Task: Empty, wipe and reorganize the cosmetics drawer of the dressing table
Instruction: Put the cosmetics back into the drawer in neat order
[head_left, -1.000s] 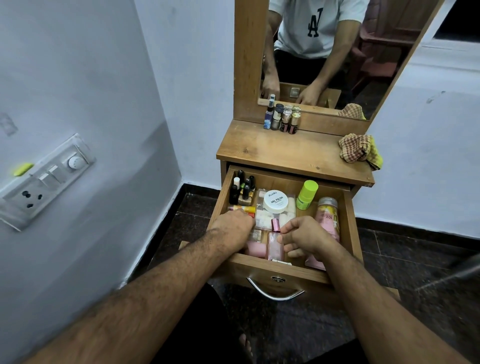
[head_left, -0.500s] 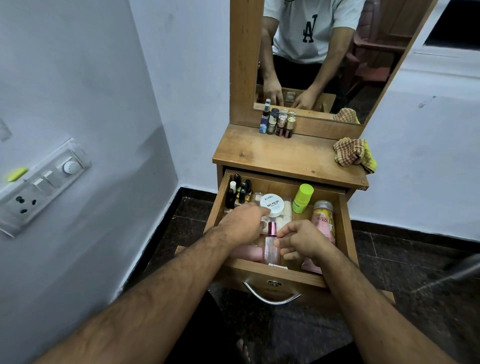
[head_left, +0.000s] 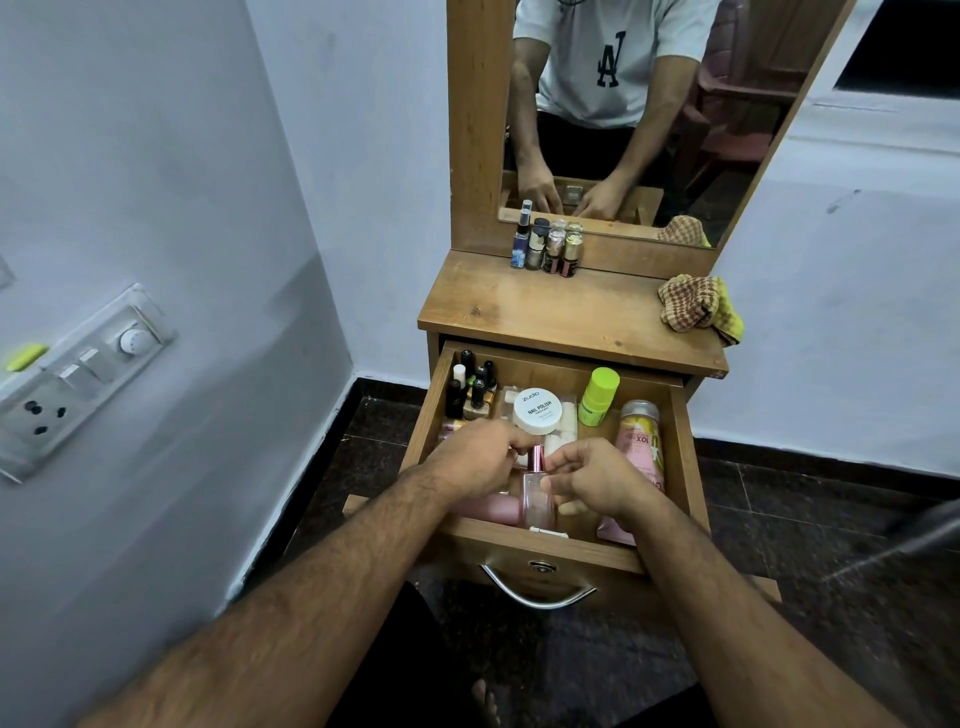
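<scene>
white jar lid (head_left: 537, 410): "zudio nail polish".

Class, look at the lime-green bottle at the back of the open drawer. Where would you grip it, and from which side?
Grip the lime-green bottle round its cap, coming down from above. It stands upright near the drawer's back wall, its cap the highest, most exposed part. The white nail polish tub sits on its left, so a side approach looks tighter.

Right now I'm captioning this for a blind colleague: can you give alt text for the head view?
Both hands reach into the open drawer: the right hand pinches a clear perfume bottle, the left hand beside its pink cap. A checked cloth lies on the tabletop.
</scene>
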